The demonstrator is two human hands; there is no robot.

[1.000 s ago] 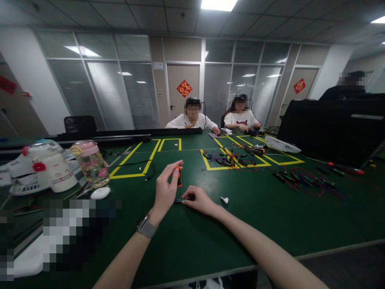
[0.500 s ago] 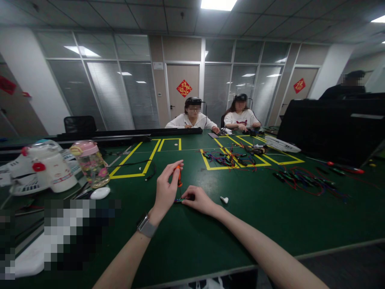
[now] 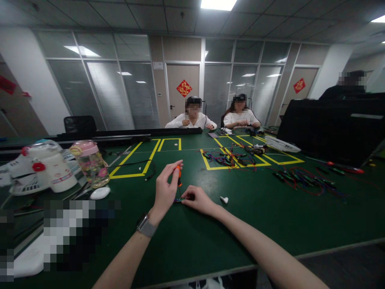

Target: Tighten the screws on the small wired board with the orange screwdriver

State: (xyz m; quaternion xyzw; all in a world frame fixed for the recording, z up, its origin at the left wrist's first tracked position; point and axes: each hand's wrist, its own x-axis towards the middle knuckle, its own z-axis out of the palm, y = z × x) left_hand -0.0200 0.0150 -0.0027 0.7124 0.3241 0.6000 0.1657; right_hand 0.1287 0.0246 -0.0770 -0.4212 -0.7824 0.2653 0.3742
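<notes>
My left hand grips an orange-and-black screwdriver, held upright with its thin shaft pointing down. The shaft's lower end meets a small circuit board lying on the green table. My right hand pinches the right end of that board between thumb and fingers. Part of the board is hidden behind both hands. To the right of my right hand lies a white earbud.
Bundles of wired circuit boards lie to the right, with more inside yellow tape outlines. On the left stand a pink-lidded bottle, a white kettle-like jug and a white earbud case. Two people sit across the table.
My hands, the screwdriver and the board keep almost the same place. Across the table, both seated people have shifted their hands.
</notes>
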